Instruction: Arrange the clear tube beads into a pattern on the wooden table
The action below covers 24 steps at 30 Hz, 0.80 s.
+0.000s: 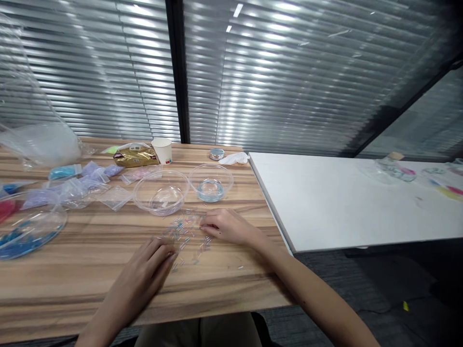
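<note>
Small clear, pink and blue tube-shaped beads (186, 230) lie scattered on the wooden table (90, 284) between my hands. My left hand (154, 265) is at the left edge of the scatter, its fingers bent and pressed together; whatever is at the fingertips is too small to name. On the right side of the beads, my right hand (220, 225) rests low with curled fingers pinched near the tabletop, and what they grip cannot be made out. Just behind the beads stand a clear round bowl (161, 193) and another clear bowl with bluish contents (211, 184).
Small plastic bags (85, 185), a gold packet (135, 155) and a paper cup (162, 150) stand at the back left. A bowl of blue pieces (31, 231) is far left. A round tin (216, 153) sits behind. A white table (336, 202) adjoins on the right.
</note>
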Available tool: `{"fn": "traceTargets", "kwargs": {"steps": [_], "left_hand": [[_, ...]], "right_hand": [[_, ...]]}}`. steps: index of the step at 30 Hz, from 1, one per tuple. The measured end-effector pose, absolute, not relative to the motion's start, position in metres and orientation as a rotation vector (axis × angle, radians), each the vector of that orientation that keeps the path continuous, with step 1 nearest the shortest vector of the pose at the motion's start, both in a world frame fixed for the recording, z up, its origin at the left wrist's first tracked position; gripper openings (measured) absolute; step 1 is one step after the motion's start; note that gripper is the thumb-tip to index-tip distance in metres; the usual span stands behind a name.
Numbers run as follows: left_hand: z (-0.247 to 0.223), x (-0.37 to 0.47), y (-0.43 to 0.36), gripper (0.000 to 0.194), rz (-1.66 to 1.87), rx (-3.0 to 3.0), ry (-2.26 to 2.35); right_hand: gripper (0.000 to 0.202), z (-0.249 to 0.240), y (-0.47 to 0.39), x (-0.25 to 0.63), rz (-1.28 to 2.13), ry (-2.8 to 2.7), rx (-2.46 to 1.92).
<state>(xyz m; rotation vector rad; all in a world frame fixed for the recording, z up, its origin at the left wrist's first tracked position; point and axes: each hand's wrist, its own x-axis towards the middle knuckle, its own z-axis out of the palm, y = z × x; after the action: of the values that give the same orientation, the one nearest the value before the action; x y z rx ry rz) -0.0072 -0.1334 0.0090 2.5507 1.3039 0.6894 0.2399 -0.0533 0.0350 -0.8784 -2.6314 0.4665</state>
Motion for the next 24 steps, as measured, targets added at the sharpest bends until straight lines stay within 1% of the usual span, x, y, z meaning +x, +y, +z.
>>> {"fn": "traceTargets", "kwargs": {"steps": [6, 17, 24], "left_hand": [[0.013, -0.007, -0.133, 0.025, 0.716, 2.557, 1.31], [0.014, -0.007, -0.132, 0.029, 0.781, 2.639, 1.279], [0.028, 0.001, -0.132, 0.035, 0.874, 2.732, 1.265]], "right_hand": [[0.018, 0.036, -0.053, 0.24, 0.443, -2.637, -0.871], [0.012, 0.027, -0.051, 0.236, 0.332, -2.596, -0.845], [0.02, 0.022, -0.054, 0.233, 0.252, -2.508, -0.822]]}}
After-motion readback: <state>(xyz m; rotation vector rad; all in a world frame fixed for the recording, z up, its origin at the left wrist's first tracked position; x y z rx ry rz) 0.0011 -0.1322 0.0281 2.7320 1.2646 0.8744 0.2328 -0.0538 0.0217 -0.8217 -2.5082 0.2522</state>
